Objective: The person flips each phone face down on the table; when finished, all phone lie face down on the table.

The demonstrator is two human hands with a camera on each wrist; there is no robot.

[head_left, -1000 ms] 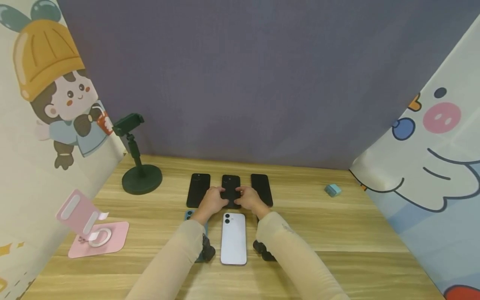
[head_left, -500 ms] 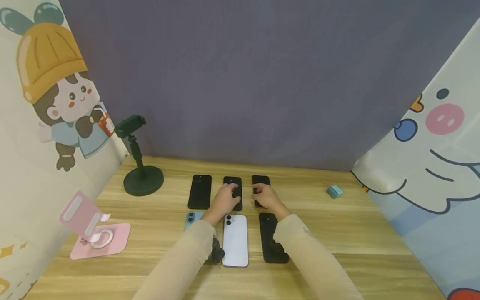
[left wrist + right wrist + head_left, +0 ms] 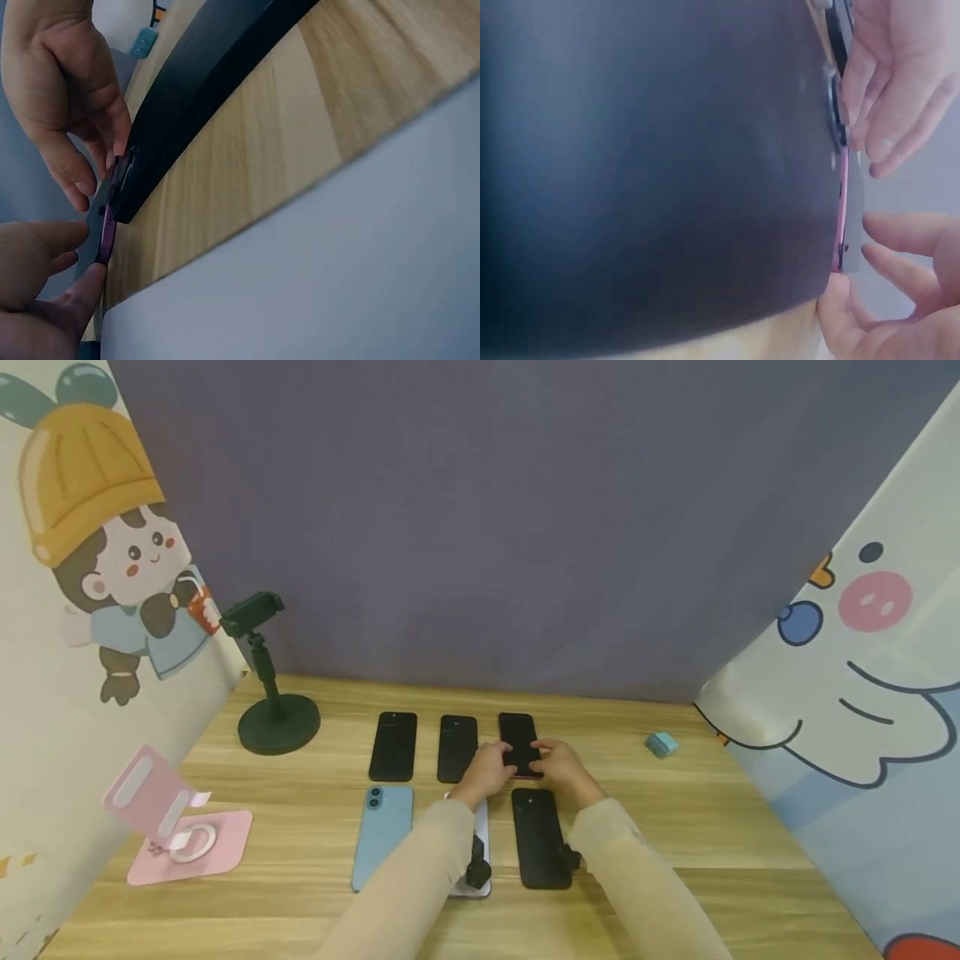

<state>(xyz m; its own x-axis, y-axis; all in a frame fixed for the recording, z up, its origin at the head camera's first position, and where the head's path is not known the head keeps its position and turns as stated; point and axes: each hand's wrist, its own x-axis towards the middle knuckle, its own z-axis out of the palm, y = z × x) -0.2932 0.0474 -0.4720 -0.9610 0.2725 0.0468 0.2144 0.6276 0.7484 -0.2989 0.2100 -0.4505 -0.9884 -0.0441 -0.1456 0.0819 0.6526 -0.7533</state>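
Note:
Both hands are at the back-right dark phone [image 3: 519, 735], which has a purple-pink edge. My left hand [image 3: 487, 770] touches its left side, with the thumb at its near corner. My right hand [image 3: 561, 767] touches its right side, fingers spread, with the thumb at the other near corner. In the left wrist view my left hand is the lower one and my right hand the upper. In the right wrist view the front-right black phone [image 3: 660, 172] fills much of the picture. A white phone [image 3: 322, 247] lies under my left wrist, partly hidden by sleeve and wrist camera.
Two more dark phones lie in the back row, one at the left [image 3: 393, 746] and one in the middle [image 3: 457, 748]. A blue phone [image 3: 384, 831] lies front left. Farther left stand a black phone stand [image 3: 277, 727] and a pink stand [image 3: 234, 843]. A small teal block [image 3: 662, 744] sits right.
My right hand moved from the middle back phone to the right one, and my left hand followed it rightward. The blue phone came out from under the left arm, which now covers part of the white phone.

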